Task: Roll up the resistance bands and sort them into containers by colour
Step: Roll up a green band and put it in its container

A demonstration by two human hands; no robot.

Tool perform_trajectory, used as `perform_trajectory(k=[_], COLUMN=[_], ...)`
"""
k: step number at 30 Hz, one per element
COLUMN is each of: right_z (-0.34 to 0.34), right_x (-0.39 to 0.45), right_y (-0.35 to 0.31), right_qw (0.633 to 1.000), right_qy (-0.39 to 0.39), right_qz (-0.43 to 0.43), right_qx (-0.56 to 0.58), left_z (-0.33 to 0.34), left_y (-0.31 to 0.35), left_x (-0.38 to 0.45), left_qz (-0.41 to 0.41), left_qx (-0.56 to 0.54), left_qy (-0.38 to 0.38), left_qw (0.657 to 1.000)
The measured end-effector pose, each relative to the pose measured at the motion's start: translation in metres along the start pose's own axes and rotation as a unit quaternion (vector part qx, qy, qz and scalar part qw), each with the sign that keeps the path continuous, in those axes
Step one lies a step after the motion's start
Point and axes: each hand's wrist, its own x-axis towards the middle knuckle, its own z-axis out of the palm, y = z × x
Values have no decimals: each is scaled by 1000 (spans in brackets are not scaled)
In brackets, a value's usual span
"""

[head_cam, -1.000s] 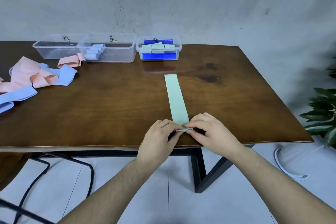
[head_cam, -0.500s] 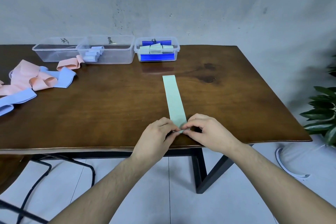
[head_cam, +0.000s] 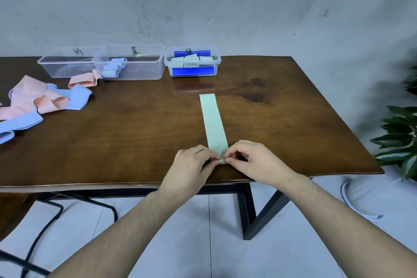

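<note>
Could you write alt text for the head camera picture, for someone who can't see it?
Two bare hands, left hand and right hand, pinch the near end of a pale green band lying flat on a brown table. Three clear containers stand at the far edge.

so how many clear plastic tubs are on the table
3, in a row along the far edge: the left tub, the middle tub holding rolled blue bands, and the smaller right tub holding green rolls. None looks hidden.
</note>
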Motion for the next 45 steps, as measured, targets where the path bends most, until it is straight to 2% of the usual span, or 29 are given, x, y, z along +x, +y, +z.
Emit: perform_trajectory(k=[9,12,17,21,28,32,37,45], right_z=[6,8,10,12,11,8,8,10], right_x=[-2,-2,1,0,-1,-4,-4,-3], right_y=[4,3,10,11,12,9,8,12], right_qw=[986,978,988,992,992,993,992,990], right_qy=[51,42,52,66,55,50,42,48], right_qz=[-98,-125,-98,-80,-82,-84,-99,-107], right_qx=[-126,-163,-104,-75,-76,-62,-63,-82], left_z=[4,6,5,-1,-2,-1,-6,0], left_y=[-1,-2,0,-2,-1,-1,-2,-5], left_x=[1,1,2,3,2,0,1,-2], left_qz=[-3,-14,-7,9,40,25,55,-4], left_qx=[1,-5,-3,12,7,-9,9,-4], left_qy=[12,22,22,-9,24,17,7,10], left_qw=[1000,1000,1000,1000,999,1000,998,1000])
